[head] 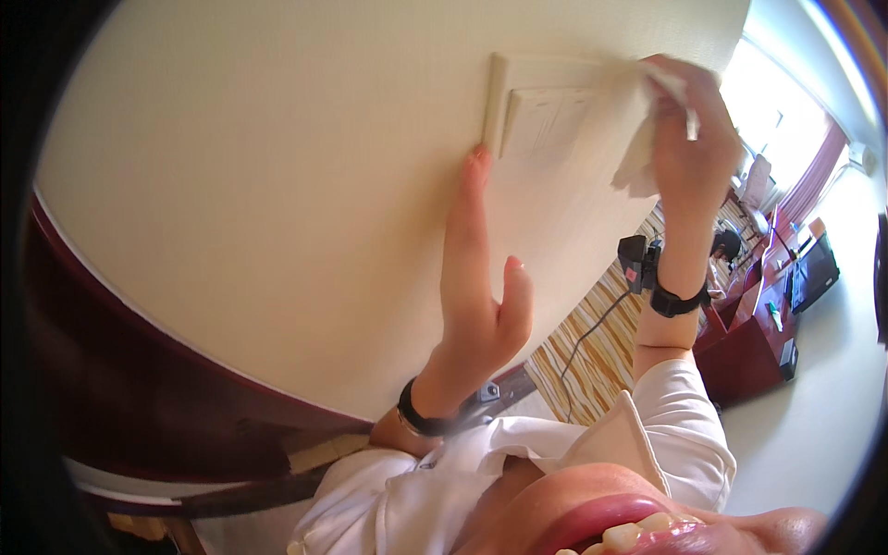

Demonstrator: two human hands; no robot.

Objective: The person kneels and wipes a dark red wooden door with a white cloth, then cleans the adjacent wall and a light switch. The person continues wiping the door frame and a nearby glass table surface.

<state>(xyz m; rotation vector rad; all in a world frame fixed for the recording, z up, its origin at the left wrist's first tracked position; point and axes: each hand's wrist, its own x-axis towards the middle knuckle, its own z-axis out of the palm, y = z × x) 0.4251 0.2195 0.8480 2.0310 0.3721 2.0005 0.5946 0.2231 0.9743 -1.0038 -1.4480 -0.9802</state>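
Note:
A white wall switch plate (544, 121) with rocker switches is mounted on the cream wall. My left hand (479, 270) rests its fingertips at the plate's lower left corner, thumb apart, holding nothing. To the right of the plate, my right hand (694, 139) grips a white cloth or tissue (642, 163) near the wall; both are slightly blurred by motion. Each wrist wears a black strap, and the right one carries a small black device (633, 263) with a cable.
Beyond the wall's edge lies a striped carpet (596, 333). A dark red desk (746, 361) with a monitor (815, 274) stands at the right, and another person (725, 250) is near it. A dark red wooden surface (152, 388) curves along the lower left.

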